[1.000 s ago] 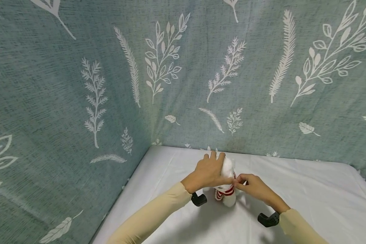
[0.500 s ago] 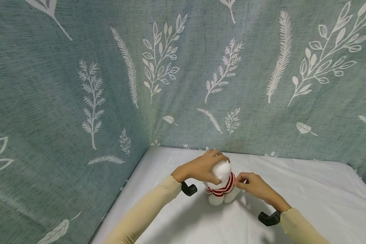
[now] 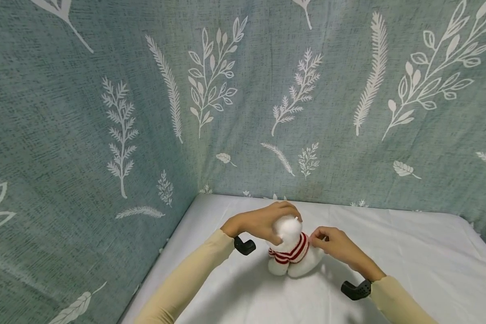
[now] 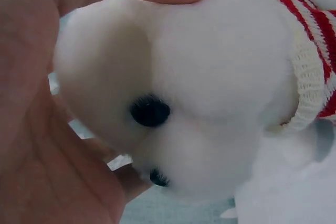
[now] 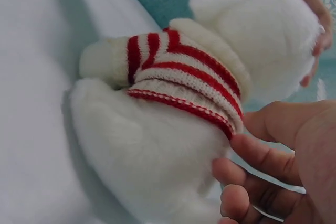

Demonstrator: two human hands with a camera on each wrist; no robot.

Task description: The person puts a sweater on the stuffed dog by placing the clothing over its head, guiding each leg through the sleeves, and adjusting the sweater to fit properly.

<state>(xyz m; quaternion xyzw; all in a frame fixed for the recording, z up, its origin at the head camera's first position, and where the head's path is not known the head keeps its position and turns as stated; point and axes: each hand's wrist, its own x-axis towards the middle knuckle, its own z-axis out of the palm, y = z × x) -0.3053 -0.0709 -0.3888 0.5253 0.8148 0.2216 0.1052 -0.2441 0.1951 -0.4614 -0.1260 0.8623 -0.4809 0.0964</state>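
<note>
A white plush bear [image 3: 305,266] in a red-and-white striped knitted sweater [image 3: 294,253] sits on the white-covered table. My left hand [image 3: 262,222] grips its head, thumb on one side and fingers round the other. Close up in the left wrist view are the fluffy head [image 4: 220,56] and two dark beads on its face. At the bear's back, my right hand [image 3: 335,245] pinches the bottom hem of the sweater between thumb and index finger. The right wrist view shows the hem [image 5: 181,109] and the bear's bare lower body below it.
White cloth [image 3: 389,252] covers the table around the bear. Teal leaf-patterned fabric [image 3: 243,112] hangs as walls behind and on the left. Each wrist carries a black device [image 3: 356,290].
My left hand has moved left with the bear's head, turning and tilting the bear so more of its sweater and side shows. My right hand has stayed nearly in place at the sweater.
</note>
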